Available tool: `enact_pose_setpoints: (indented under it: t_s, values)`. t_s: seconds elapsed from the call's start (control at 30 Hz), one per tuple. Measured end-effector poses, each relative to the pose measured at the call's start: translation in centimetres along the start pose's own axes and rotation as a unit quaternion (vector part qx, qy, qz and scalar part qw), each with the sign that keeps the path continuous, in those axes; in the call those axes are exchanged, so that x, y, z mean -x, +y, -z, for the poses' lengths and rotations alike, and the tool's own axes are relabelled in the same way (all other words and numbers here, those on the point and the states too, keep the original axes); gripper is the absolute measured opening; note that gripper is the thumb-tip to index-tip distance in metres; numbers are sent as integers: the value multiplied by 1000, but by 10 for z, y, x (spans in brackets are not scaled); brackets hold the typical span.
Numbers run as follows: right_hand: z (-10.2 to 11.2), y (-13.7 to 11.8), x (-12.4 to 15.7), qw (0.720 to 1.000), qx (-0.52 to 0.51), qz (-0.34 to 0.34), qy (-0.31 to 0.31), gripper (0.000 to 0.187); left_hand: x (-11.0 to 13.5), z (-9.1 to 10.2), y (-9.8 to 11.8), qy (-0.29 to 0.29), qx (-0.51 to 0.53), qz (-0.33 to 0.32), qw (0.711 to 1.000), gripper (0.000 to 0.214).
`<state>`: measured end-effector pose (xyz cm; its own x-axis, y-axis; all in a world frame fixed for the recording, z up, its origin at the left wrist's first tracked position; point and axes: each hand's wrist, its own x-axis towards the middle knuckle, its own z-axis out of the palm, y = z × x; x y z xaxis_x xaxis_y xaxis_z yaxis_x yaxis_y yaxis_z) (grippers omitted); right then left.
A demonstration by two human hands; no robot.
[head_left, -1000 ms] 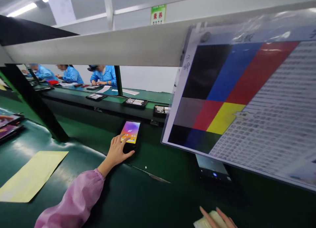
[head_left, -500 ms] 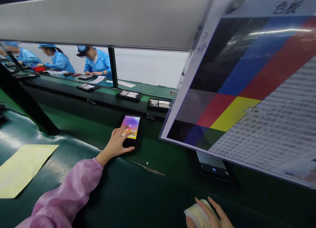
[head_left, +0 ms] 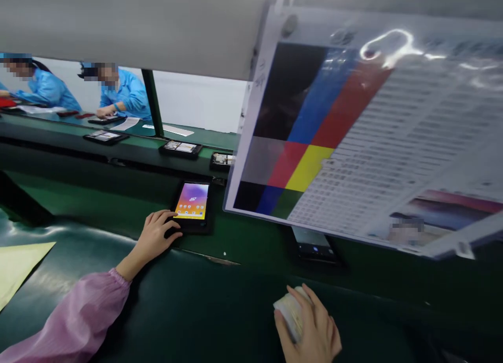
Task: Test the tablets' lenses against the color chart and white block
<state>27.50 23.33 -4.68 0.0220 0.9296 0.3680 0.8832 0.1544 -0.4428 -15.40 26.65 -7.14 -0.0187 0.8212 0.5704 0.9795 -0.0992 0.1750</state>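
My left hand (head_left: 155, 234) has slid off the lit screen of the black-framed tablet (head_left: 191, 201) lying on the dark green bench mat (head_left: 220, 313). Its fingers rest loosely apart at the lower-left corner, leaving the display uncovered. My right hand (head_left: 316, 334) has drawn closer, fingers wrapped round a pale folded cloth (head_left: 286, 308).

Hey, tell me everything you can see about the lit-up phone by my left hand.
The phone is a flat slab with a black bezel and a lit screen: purple-to-orange gradient wallpaper, a small white mark near the top, and a row of tiny app icons lower down. It lies face up, in portrait, on the green bench, left of the hanging colour chart. The left hand rests curled at its lower-left corner, fingertips touching the bezel.
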Motion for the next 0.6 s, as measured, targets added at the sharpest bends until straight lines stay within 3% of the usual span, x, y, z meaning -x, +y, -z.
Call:
enact_pose_setpoints:
  t_s: [0.17,0.3,0.4,0.6]
  values:
    - [-2,9,2,1000,7,23,-7,32,3,6,6,43,-4,-20,999,16]
    - [0,7,6,999,11,36,-6,31,25,21,25,78,10,-39,996,15]
    - [5,0,8,999,4,35,-6,30,67,37,52,69,33,-77,994,12]
    - [13,-22,18,998,-24,62,-23,32,191,86,113,9,96,-88,991,32]
